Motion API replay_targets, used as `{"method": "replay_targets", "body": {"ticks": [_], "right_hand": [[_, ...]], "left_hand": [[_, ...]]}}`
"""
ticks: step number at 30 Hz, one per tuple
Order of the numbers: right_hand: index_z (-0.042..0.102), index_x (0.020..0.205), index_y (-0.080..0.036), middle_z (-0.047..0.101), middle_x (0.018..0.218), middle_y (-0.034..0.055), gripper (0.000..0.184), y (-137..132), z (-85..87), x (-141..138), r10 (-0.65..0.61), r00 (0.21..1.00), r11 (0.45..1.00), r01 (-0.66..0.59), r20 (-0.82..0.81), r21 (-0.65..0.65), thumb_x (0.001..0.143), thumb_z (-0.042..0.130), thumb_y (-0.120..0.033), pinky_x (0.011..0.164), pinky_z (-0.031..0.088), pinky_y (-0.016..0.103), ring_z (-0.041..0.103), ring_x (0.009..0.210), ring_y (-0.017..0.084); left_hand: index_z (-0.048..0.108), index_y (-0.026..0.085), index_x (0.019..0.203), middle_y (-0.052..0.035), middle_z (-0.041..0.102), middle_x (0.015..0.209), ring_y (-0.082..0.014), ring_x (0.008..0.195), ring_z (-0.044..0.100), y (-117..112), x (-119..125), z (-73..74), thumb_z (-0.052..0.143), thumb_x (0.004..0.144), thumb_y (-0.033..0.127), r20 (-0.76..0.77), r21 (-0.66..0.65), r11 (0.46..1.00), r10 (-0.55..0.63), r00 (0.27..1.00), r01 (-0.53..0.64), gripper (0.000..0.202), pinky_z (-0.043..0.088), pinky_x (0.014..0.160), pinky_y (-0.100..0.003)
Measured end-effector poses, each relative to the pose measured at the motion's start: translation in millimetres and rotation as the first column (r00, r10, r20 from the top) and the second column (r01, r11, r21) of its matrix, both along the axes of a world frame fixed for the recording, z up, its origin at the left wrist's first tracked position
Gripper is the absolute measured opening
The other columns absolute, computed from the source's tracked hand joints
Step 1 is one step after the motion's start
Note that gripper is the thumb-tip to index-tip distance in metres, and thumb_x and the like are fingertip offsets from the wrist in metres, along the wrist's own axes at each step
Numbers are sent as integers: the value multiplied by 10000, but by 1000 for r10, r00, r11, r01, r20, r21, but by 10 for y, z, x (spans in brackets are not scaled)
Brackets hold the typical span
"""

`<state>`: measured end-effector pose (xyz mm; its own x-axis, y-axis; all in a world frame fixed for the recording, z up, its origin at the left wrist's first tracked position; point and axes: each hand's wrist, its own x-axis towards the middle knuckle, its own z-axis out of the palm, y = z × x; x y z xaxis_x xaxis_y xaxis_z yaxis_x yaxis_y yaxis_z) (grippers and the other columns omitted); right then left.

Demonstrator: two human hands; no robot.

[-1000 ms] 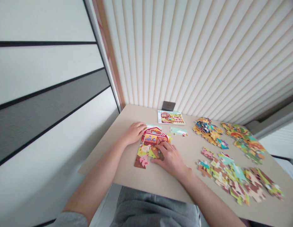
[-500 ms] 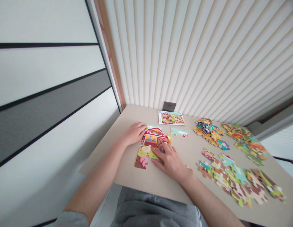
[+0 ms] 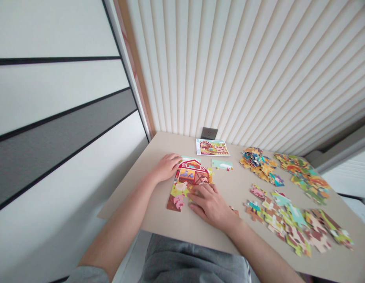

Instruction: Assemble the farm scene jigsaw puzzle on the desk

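Resting on the part-built farm jigsaw (image 3: 191, 177), mid-table: left hand (image 3: 167, 167) lies flat at its top-left corner, fingers together, nothing gripped; right hand (image 3: 210, 206) sits on its lower edge, fingers slightly apart, can't tell if a piece is under them. Just right of right hand, 1 loose piece (image 3: 233, 211). Ahead of the hands, 1 joined strip (image 3: 222, 164) and 1 picture card (image 3: 208, 147). Further right on the beige table (image 3: 235, 188), 3 heaps: near heap (image 3: 294, 220), middle heap (image 3: 257, 165), far heap (image 3: 303, 177).

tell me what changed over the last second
The right hand slid back toward the person along the part-built cardboard farm jigsaw, uncovering the red barn, and a small brown loose piece now shows beside it. The left hand and the multicoloured piece piles stayed put.
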<state>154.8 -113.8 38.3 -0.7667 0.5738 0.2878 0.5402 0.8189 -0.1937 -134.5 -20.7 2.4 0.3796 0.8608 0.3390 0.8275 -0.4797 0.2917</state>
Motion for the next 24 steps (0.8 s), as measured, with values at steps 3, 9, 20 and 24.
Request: {"method": "replay_targets", "body": {"ticks": [3,9,20,24], "right_hand": [[687,1285,-296,658,1312,77,307,-5,-5,-11,13,1000,1000,-13,10,5,1025,597,-434,1067,400,473,576,1192,273],[661,1302,-278,663,1355,78,310,-6,-65,-13,80,997,997,-79,-13,17,1033,596,-417,1141,329,490,577,1260,258],[715,1175,-254,732,1132,87,243,-222,268,748,-213,945,977,213,-247,-27,1036,519,-221,962,521,441,666,1092,251],[724,1153,-253,739,1099,98,227,-507,-60,1330,-406,846,909,414,-347,-54,1028,534,-251,917,553,458,684,1048,277]], "left_hand": [[627,250,1364,-90,605,1385,-249,1294,555,1,-5,-10,457,1020,220,1,5,1000,0,1000,0,385,438,1148,-451],[618,245,1376,-91,603,1392,-247,1301,553,19,-24,-46,449,1025,234,2,8,1000,-2,1000,2,390,435,1155,-448],[617,252,1383,-93,616,1383,-249,1298,560,52,-61,-73,439,1020,265,-5,-2,1000,-19,1000,19,405,449,1146,-457],[631,259,1369,-92,612,1392,-256,1300,559,66,-70,-97,433,1022,281,14,-7,1000,-13,1000,13,400,439,1154,-466]]}}
